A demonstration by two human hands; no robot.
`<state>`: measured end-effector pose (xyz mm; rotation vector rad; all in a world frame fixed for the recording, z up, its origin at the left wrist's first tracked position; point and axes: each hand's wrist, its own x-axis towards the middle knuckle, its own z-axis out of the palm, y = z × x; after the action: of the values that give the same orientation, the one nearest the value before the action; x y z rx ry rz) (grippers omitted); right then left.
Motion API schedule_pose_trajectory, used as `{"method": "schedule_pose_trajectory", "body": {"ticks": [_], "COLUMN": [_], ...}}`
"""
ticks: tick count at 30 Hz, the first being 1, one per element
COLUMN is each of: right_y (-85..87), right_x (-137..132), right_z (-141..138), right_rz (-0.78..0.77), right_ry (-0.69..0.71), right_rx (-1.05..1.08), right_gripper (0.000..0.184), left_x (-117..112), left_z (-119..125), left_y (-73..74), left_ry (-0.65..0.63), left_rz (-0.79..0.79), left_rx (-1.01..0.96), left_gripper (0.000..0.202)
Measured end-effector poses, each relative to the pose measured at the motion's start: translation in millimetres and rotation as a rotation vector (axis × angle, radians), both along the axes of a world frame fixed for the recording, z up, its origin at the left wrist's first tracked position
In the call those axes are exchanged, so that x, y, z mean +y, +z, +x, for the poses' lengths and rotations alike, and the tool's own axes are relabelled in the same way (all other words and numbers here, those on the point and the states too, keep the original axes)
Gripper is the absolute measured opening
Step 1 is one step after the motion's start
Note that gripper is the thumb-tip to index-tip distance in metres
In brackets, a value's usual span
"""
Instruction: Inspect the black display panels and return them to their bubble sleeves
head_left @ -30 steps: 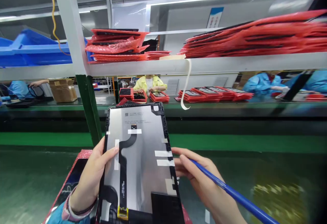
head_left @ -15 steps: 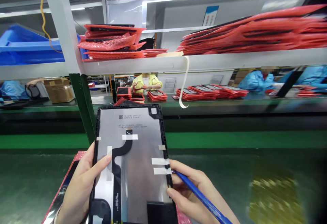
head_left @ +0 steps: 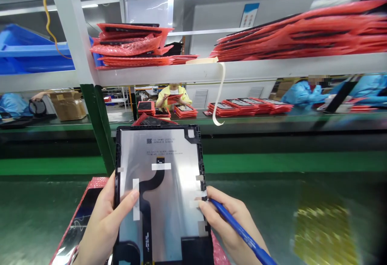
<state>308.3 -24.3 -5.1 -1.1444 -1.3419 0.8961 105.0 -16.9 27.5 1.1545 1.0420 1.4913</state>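
Upright before me is a tablet screen panel, its silvery back towards me, with a black frame, a black ribbon cable and several pale tape strips. My left hand grips its left edge, thumb lying over the back beside a white vertical strip. At the right edge, my right hand has a slim blue pen-shaped tool between its fingers. Its thumb presses on the panel near the short tape strips. The tool's tip is hidden at the frame's edge.
Another dark screen on red bubble wrap lies on the green bench at left. A yellowish translucent sheet is at right. Red-wrapped panels fill the shelf above, beside a blue bin. A tape strip hangs down. Co-workers sit beyond.
The panel has shifted slightly right. My right thumb has moved from the edge up onto the tape strips, which now look shorter or folded. A far co-worker has raised a red item.
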Motion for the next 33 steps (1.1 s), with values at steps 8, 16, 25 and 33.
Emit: {"method": "schedule_pose_trajectory", "body": {"ticks": [8,16,25,33], "right_y": [-13.2,1.8,3.0,-8.0], "right_x": [8,2,10,-1], "right_z": [3,-3,4,16], "right_rz": [0.11,0.076,-0.002,-0.022], "right_ry": [-0.015,-0.185,-0.019,0.02], "right_rx": [0.084,0.035,-0.02,0.247], "right_gripper": [0.041,0.035,0.034,0.034], "left_x": [-1,-5,6,15], "left_z": [2,6,9,0], "left_y": [-0.6,-5.1,-1.2,1.0], "left_ry": [-0.018,-0.006,-0.015,-0.101], "left_rz": [-0.055,-0.018,-0.013,-0.113], "left_rx": [-0.032,0.064,-0.009,-0.134], "left_gripper": [0.063,0.062,0.055,0.063]}}
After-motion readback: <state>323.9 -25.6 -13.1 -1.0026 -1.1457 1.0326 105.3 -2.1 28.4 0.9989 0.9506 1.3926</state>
